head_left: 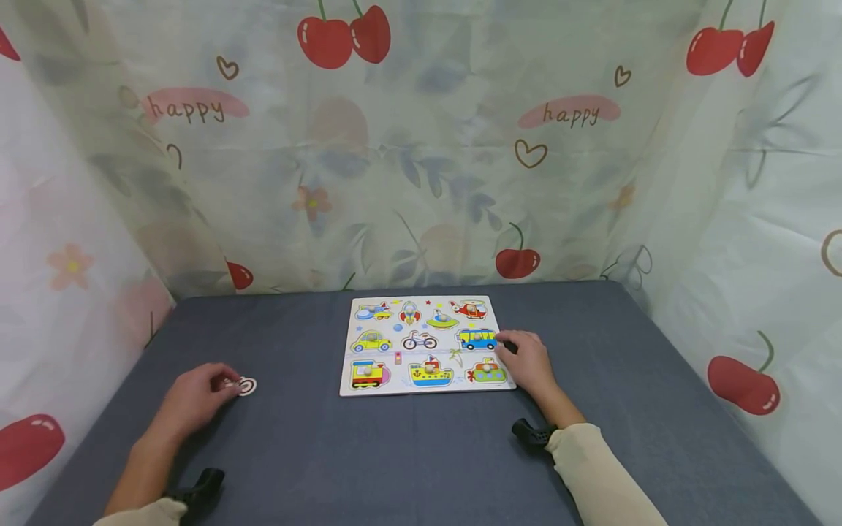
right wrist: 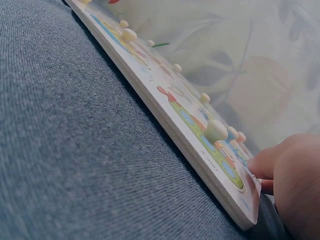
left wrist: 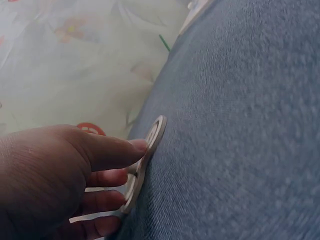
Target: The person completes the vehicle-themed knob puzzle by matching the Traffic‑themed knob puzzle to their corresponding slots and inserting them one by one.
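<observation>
My left hand [head_left: 197,398] pinches a small wooden puzzle piece [head_left: 247,386] with a round, wheel-like end, low over the grey table at the left. In the left wrist view the thumb lies on the upper part of the piece [left wrist: 159,131], with fingers curled behind it; part of its face is hidden. At the centre lies a white knobbed puzzle board [head_left: 401,389] printed with vehicles. My right hand [head_left: 526,359] grips the board's right edge beside the bus piece [head_left: 477,340]. In the right wrist view, a green submarine piece [right wrist: 186,117] with a wooden knob lies near those fingers.
The bicycle place [head_left: 419,340] in the board's middle row shows no clear knob, unlike the car piece [head_left: 371,341] beside it. Grey cloth [head_left: 395,460] covers the table. Printed curtains [head_left: 421,146] stand behind and on both sides. Each wrist wears a black device [head_left: 531,435].
</observation>
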{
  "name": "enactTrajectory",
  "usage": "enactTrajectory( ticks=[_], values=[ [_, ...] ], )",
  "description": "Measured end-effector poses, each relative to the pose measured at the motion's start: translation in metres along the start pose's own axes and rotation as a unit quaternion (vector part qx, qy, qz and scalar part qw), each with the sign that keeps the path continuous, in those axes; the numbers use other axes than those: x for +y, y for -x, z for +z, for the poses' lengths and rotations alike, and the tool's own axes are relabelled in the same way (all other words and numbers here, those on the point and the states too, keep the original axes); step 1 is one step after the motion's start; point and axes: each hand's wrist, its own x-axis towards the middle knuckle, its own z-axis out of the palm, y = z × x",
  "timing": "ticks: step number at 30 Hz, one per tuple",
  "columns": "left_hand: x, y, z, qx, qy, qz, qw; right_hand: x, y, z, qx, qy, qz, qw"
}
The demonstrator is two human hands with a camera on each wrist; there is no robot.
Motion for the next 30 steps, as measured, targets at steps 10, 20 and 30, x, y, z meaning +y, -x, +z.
enactTrajectory(
  ticks=[10,20,30],
  values=[
    [-0.0037,0.0021,-0.0027,0.003,-0.006,-0.05,0.9987,0.0002,-0.0007,0.0003,0.001,0.003,0.0,1.0],
    [-0.006,0.0006,-0.0027,-0.002,-0.014,-0.07,0.9974,-0.0005,-0.0002,0.0004,0.003,0.002,0.005,1.0],
    [-0.0041,-0.0032,-0.0027,0.012,-0.019,-0.03,0.9993,0.0002,-0.0007,-0.0004,0.003,0.002,0.002,1.0]
  ],
)
